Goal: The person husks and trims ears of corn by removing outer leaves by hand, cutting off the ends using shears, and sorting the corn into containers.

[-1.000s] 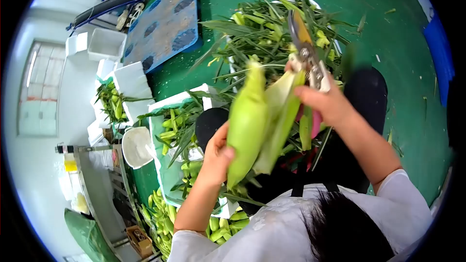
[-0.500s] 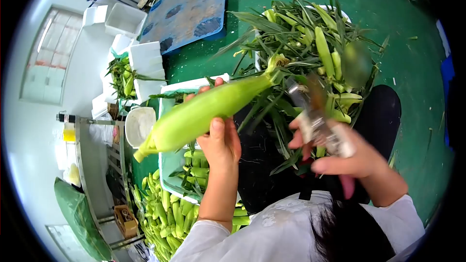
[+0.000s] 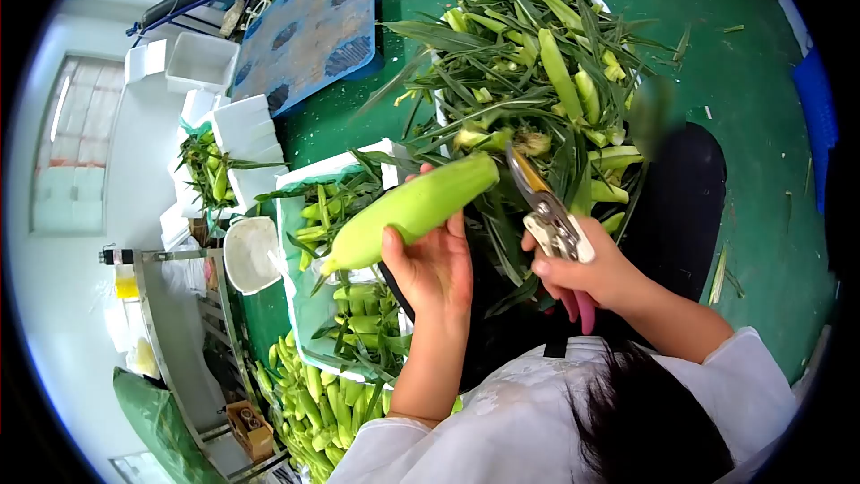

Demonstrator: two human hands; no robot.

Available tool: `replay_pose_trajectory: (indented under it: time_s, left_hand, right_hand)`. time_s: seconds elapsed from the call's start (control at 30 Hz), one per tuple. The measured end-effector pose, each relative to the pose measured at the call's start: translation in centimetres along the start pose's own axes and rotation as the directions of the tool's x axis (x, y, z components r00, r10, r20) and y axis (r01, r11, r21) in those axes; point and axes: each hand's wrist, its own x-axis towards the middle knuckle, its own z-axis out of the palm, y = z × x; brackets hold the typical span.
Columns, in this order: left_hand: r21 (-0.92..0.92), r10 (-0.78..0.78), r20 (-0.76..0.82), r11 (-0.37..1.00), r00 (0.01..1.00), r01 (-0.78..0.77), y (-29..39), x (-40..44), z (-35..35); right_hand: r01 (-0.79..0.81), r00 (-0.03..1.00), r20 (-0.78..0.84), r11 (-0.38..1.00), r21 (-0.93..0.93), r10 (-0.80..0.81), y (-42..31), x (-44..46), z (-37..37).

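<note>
My left hand (image 3: 434, 269) is closed round a green-husked ear of corn (image 3: 417, 208), which tilts up to the right. Its upper end is blunt; the lower end narrows to a point. In my right hand (image 3: 587, 264) are pruning shears (image 3: 548, 206) with white and pink handles. Their blades point up, close to the ear's blunt end but apart from it. Just beyond the blades, a tip with brown silk (image 3: 533, 142) shows against the heap of husks and leaves (image 3: 502, 63).
Left of my knees stands a white foam box (image 3: 300, 318) of corn ears. A corn pile (image 3: 322, 417) lies below it. Further off are a white bucket (image 3: 251, 255), a metal rack (image 3: 166, 341) and a blue pallet (image 3: 313, 27). My dark-clothed knee (image 3: 690, 197) is at right.
The ear's silky upper tip is off, leaving a blunt end. The shears, blurred before, now show clearly beside it. The whole view has shifted somewhat.
</note>
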Motion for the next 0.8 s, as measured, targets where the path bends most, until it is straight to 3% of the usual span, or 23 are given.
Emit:
replay_pose_trajectory:
  time_s: [0.07, 0.1, 0.2, 0.3, 0.37, 0.43, 0.47, 0.5, 0.57, 0.63, 0.7, 0.77, 0.8]
  left_hand:
    - [-0.207, -0.066, 0.036, 0.976, 0.997, 0.072, 0.5, 0.8, -0.3]
    - [-0.234, -0.067, 0.043, 0.969, 0.997, 0.075, 0.7, 1.0, -0.4]
    - [-0.265, -0.09, 0.024, 0.96, 0.996, 0.093, 0.5, 0.9, -0.5]
    - [-0.227, -0.087, 0.051, 0.969, 0.995, 0.096, -0.5, 0.2, -1.0]
    - [-0.081, -0.083, 0.069, 0.993, 0.994, 0.089, -0.7, -0.9, -0.5]
    - [-0.129, -0.146, -0.027, 0.981, 0.989, 0.142, -0.1, -1.3, -0.9]
    - [-0.321, -0.188, 0.002, 0.93, 0.982, 0.179, 0.7, -1.2, -2.1]
    - [-0.317, -0.176, -0.027, 0.935, 0.984, 0.158, 2.3, -1.3, -2.3]
    - [-0.315, -0.024, -0.272, 0.947, 0.962, -0.065, 6.7, -2.0, -4.6]
    - [-0.076, 0.167, -0.436, 0.972, 0.884, -0.222, 13.1, -4.2, -10.0]
    - [0.064, 0.295, -0.693, 0.934, 0.658, -0.351, 21.6, -9.0, -20.6]
    - [0.266, 0.418, -0.792, 0.893, 0.445, -0.364, 30.3, -17.2, -31.9]
    - [0.37, 0.496, -0.825, 0.836, 0.269, -0.407, 34.2, -21.5, -35.7]
  right_hand:
    - [-0.044, 0.992, 0.119, 0.993, 0.113, 0.031, 0.1, -1.0, 0.5]
    - [-0.078, 0.976, 0.216, 0.979, 0.187, 0.037, 0.8, -1.3, 0.5]
    - [-0.143, 0.94, 0.329, 0.978, 0.153, 0.086, 1.5, -1.7, 1.1]
    - [-0.129, 0.954, 0.295, 0.965, 0.227, 0.058, 1.0, -0.6, 1.5]
    - [0.016, 0.985, 0.166, 0.991, 0.133, -0.039, -0.5, 0.2, 2.1]
    - [-0.023, 0.994, 0.113, 0.989, 0.149, 0.006, -0.1, 0.7, 1.1]
    - [0.109, 0.992, 0.057, 0.989, 0.102, -0.116, 0.4, 1.0, 1.3]
    - [0.105, 0.994, 0.019, 0.994, 0.024, -0.105, 0.0, 0.7, 1.2]
    - [0.147, 0.984, -0.107, 0.989, 0.024, -0.144, 1.1, 0.7, 1.7]
    - [-0.012, 0.994, -0.109, 0.999, 0.042, 0.016, 2.8, -0.3, 1.2]
    - [-0.028, 0.998, -0.057, 0.997, -0.072, 0.024, 6.5, -1.8, -0.5]
    - [-0.185, 0.981, 0.052, 0.982, -0.026, 0.186, 8.8, -3.8, -1.3]
    - [-0.244, 0.969, 0.042, 0.97, -0.015, 0.244, 9.2, -4.4, -1.2]
